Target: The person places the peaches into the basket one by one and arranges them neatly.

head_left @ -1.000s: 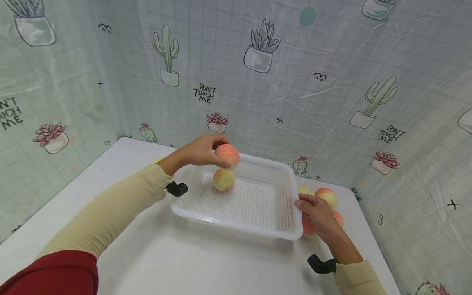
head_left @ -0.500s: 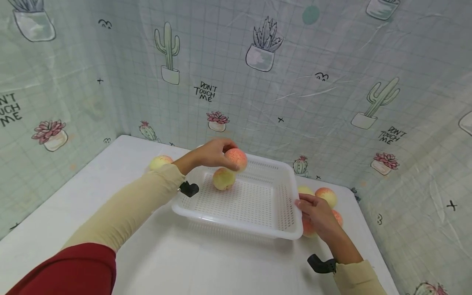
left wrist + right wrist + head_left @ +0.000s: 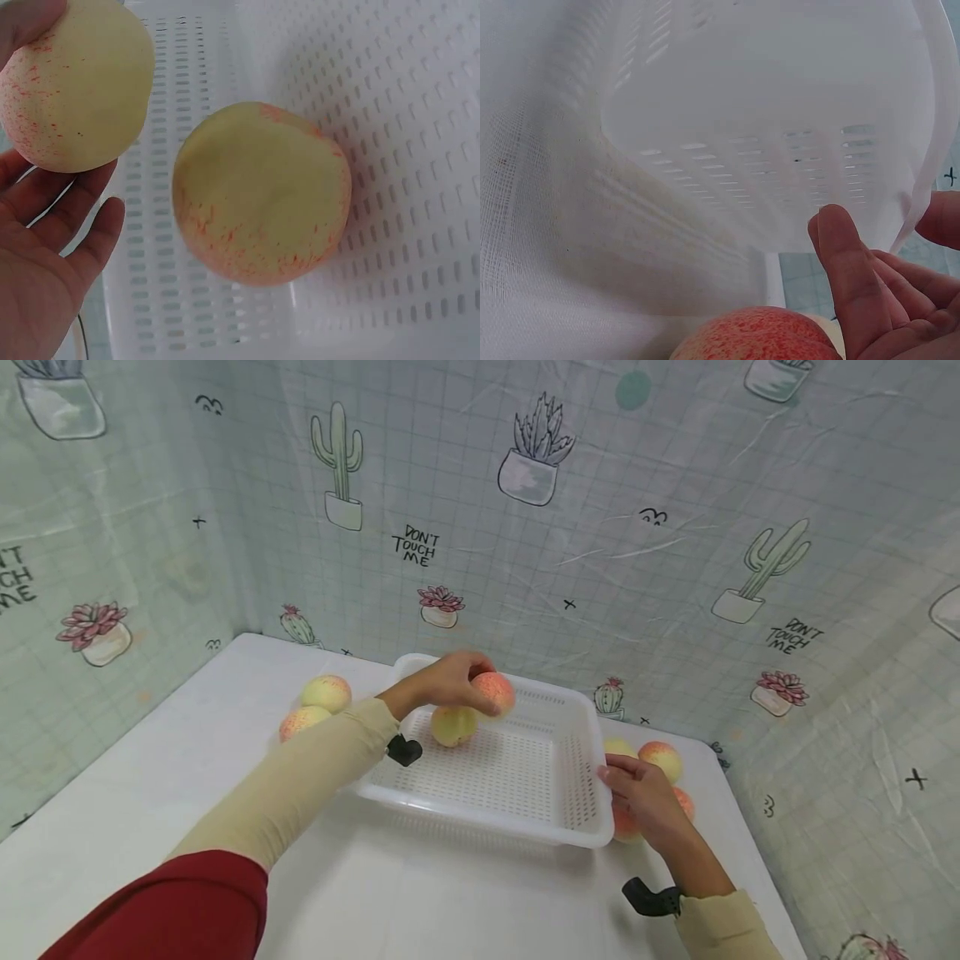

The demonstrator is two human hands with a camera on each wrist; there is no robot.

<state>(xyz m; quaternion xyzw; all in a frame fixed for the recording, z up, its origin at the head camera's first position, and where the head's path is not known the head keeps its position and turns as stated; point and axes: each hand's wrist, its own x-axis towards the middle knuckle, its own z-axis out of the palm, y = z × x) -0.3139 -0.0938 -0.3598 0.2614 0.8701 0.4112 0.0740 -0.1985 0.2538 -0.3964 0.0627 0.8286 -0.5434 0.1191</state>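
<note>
My left hand [image 3: 450, 681] holds a red-and-yellow peach [image 3: 495, 693] above the white perforated plastic basket [image 3: 517, 772]. Thumb and fingers lie on opposite sides of that peach [image 3: 82, 90] in the left wrist view. Inside the basket, below the left hand, sits a yellower peach [image 3: 453, 728]. My right hand [image 3: 647, 797] grips the basket's right rim. In the right wrist view, the right hand [image 3: 889, 300] has its thumb at the rim and its fingers against the outside of the basket wall [image 3: 780, 97].
Two peaches, one behind [image 3: 326, 692] and one in front [image 3: 302, 722], lie on the white table [image 3: 450, 893] left of the basket. Several more, including a reddish-yellow peach [image 3: 661, 760], lie around the right hand. A cactus-print curtain [image 3: 420, 468] encloses the table.
My left hand has moved right and slightly down with its peach, further over the basket. The two peaches at left have come into fuller view. The right hand stays at the rim.
</note>
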